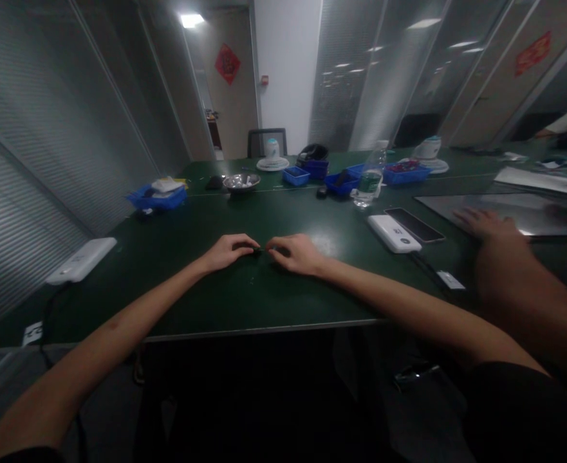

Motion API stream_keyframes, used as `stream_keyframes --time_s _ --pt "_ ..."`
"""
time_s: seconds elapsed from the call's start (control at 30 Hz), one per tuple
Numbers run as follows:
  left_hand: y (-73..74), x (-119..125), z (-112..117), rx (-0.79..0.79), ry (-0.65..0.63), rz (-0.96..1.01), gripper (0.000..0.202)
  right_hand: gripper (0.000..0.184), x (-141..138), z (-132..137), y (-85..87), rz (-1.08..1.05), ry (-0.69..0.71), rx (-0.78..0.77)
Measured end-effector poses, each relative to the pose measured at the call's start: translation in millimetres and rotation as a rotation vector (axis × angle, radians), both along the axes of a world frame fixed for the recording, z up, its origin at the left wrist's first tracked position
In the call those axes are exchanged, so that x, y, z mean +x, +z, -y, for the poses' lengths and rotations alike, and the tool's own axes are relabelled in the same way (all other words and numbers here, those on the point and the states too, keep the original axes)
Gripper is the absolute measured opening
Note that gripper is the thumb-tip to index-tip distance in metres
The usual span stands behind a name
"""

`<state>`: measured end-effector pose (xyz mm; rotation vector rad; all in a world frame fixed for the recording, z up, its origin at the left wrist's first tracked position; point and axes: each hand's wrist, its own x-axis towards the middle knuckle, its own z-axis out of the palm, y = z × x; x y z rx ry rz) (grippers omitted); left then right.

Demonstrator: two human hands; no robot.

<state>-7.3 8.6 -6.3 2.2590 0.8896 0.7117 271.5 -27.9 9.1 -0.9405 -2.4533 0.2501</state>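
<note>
Just above the dark green tabletop (206,222), my left hand (228,252) pinches a small dark piece (258,251) between thumb and fingertips. It is too small and dim to name. Facing it, my right hand (295,253) also has thumb and forefinger closed, close to the right end of that piece. Something tiny and reddish shows at those fingertips, but I cannot make out what it is. Only a narrow gap separates the two hands.
To the right lie a white power bank (393,233) with a cable and a dark phone (414,225). Another person's hand (488,225) rests by a grey sheet (544,215). Behind stand a water bottle (371,177), blue trays (160,198) and a metal bowl (241,183). Another white power bank (83,260) lies left.
</note>
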Motion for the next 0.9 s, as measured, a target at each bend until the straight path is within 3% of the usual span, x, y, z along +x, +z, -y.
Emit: stream_keyframes --time_s 0.43,0.67,0.9 --pt "-0.8 3.6 3.9 -0.01 -0.096 0.011 0.026 0.031 -2.4 -2.2 -6.3 0.082 0.088 0.075" --pt "2.5 2.4 4.2 0.037 -0.063 -0.081 0.037 0.031 -3.6 -1.5 -1.7 0.065 0.009 0.025" --pt "3.8 0.0 3.3 0.128 -0.062 -0.122 0.029 0.029 -1.4 -2.4 -2.0 0.096 -0.11 -0.016"
